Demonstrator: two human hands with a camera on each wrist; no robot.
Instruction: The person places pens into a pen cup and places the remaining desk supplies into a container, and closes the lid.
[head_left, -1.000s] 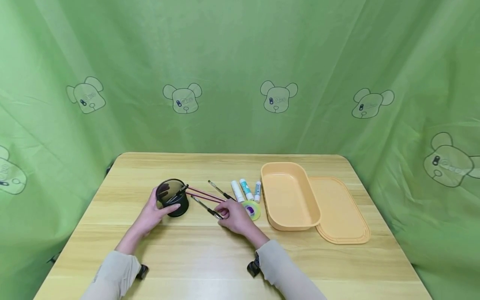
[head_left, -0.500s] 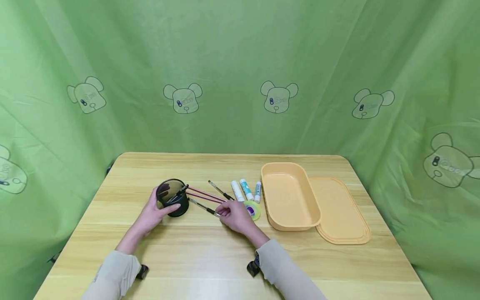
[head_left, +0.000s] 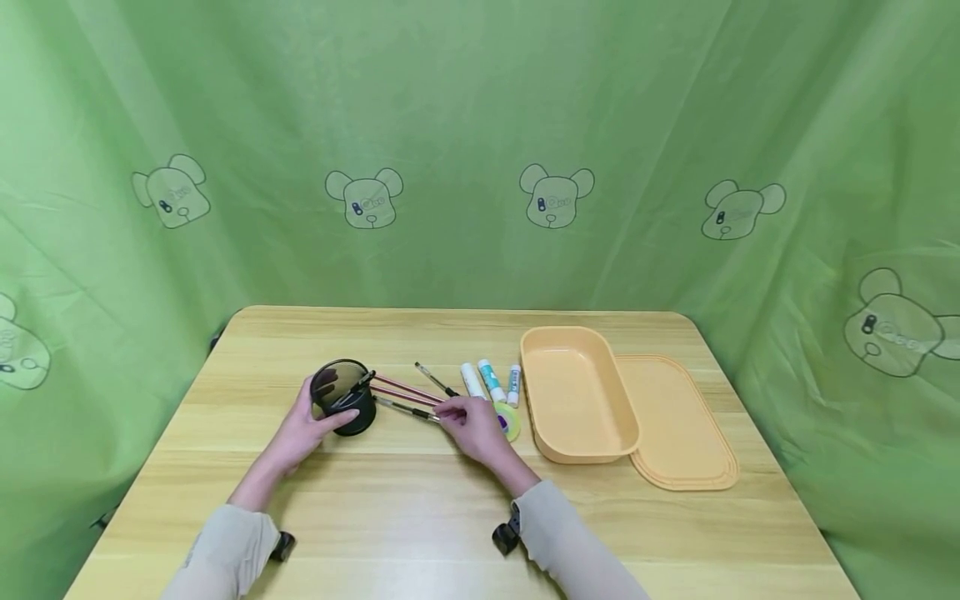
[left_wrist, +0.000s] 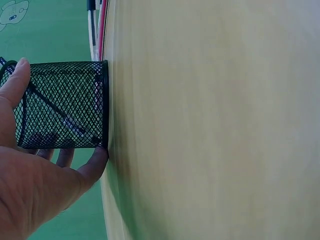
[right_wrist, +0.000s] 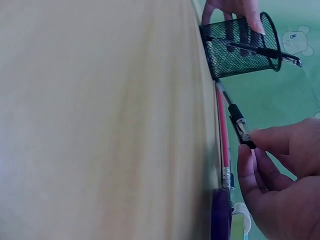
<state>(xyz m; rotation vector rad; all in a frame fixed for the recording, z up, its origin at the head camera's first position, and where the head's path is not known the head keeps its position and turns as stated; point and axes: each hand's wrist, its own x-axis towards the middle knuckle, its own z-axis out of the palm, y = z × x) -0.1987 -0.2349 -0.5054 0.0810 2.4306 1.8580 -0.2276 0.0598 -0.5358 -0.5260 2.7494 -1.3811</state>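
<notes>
My left hand (head_left: 302, 432) grips a black mesh pen holder (left_wrist: 65, 107) from the left, thumb in front. The holder stands on the table with a pen (right_wrist: 267, 52) leaning inside it. Between thumb and fingertips, my right hand (head_left: 474, 427) pinches the clip end of another pen (head_left: 405, 408), clear with black parts. That pen slants low over the table, its far end beside the holder's base. Just behind it lie red-striped pencils (head_left: 405, 389), partly covered by the right hand. A further pen (head_left: 433, 377) lies beyond them, one end hidden by the hand.
Three glue sticks (head_left: 491, 381) and a tape roll (head_left: 512, 422) lie right of the right hand, which partly covers the tape. Farther right stands an orange box (head_left: 581, 400) beside its flat lid (head_left: 678, 425). A green curtain (head_left: 465, 258) hangs behind the table.
The pinched pen has turned flatter across the table, its far end now closer to the holder's base. The right hand has shifted slightly away from me. The left hand and holder stay put.
</notes>
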